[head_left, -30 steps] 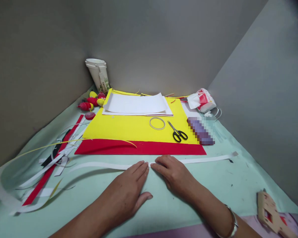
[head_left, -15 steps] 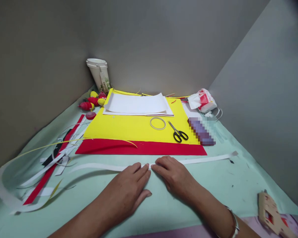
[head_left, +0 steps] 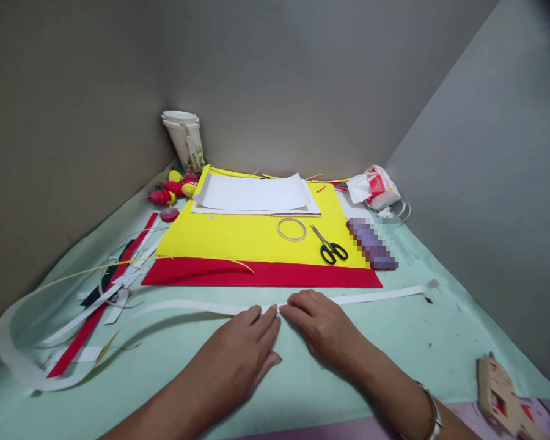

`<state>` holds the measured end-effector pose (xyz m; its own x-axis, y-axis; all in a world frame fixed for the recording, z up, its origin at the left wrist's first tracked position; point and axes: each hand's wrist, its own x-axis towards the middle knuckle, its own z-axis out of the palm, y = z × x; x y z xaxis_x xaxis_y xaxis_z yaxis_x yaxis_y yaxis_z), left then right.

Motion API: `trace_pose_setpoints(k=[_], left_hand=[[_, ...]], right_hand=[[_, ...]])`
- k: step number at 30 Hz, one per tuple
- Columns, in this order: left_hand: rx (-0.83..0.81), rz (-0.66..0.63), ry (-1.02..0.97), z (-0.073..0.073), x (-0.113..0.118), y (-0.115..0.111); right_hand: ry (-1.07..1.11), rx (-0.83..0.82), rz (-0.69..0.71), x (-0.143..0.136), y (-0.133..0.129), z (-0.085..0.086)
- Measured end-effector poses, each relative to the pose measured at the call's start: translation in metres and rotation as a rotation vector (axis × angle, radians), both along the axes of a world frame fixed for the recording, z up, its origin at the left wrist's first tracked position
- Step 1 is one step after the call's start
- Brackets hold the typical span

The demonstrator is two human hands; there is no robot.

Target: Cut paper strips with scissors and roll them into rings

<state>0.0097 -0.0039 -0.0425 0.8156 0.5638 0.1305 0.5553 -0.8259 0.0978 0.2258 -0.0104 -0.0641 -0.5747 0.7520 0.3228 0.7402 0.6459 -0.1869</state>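
Observation:
A long white paper strip (head_left: 376,296) runs across the pale green cloth in front of me. Its left part (head_left: 183,305) lifts off the cloth and curls round in a big loop at the far left. My left hand (head_left: 245,342) lies over the strip, fingers stretched out flat on it and the thumb apart. Close beside it, my right hand (head_left: 321,321) has its fingers bent and together on the strip; its thumb is hidden. A short bit of the strip shows between the fingertips of both hands.
Beyond the hands lie red sheets (head_left: 266,275) and yellow sheets (head_left: 229,238), with white paper (head_left: 252,192), a tape ring (head_left: 292,238) and black-handled scissors (head_left: 329,250). Paper scraps (head_left: 119,299) are at left, cups (head_left: 183,137) behind, a tissue pack (head_left: 382,186) and glue gun (head_left: 499,391) at right.
The view has shifted very slightly. Both hands stay in nearly the same place on the white strip, and the loop at the left has moved a little.

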Motion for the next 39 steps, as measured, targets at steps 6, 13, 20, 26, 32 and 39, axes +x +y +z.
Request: trace_pose_setpoints(k=[6, 13, 20, 26, 32, 39], left_hand=[[0.030, 0.004, -0.013, -0.0024, -0.0003, -0.0020], [0.067, 0.018, 0.014, -0.0023, 0.0019, -0.0039], [0.091, 0.006, 0.024, -0.0044, 0.0020, -0.0050], [0.070, 0.004, 0.015, -0.0047, 0.0029, -0.0048], [0.060, -0.003, 0.015, -0.0089, 0.0027, -0.0044], [0.065, 0.004, 0.013, -0.0099, 0.0028, -0.0066]], right_hand=[[-0.005, 0.002, -0.003, -0.0002, -0.0008, 0.0013], [-0.007, 0.017, 0.004, -0.0005, -0.0003, 0.0017], [-0.016, 0.001, 0.001, -0.0005, -0.0003, 0.0020], [0.003, 0.015, 0.006, 0.0000, -0.0004, 0.0013], [0.031, 0.017, 0.007, 0.0002, 0.0007, -0.0017], [0.064, -0.021, -0.003, -0.0007, 0.0007, -0.0006]])
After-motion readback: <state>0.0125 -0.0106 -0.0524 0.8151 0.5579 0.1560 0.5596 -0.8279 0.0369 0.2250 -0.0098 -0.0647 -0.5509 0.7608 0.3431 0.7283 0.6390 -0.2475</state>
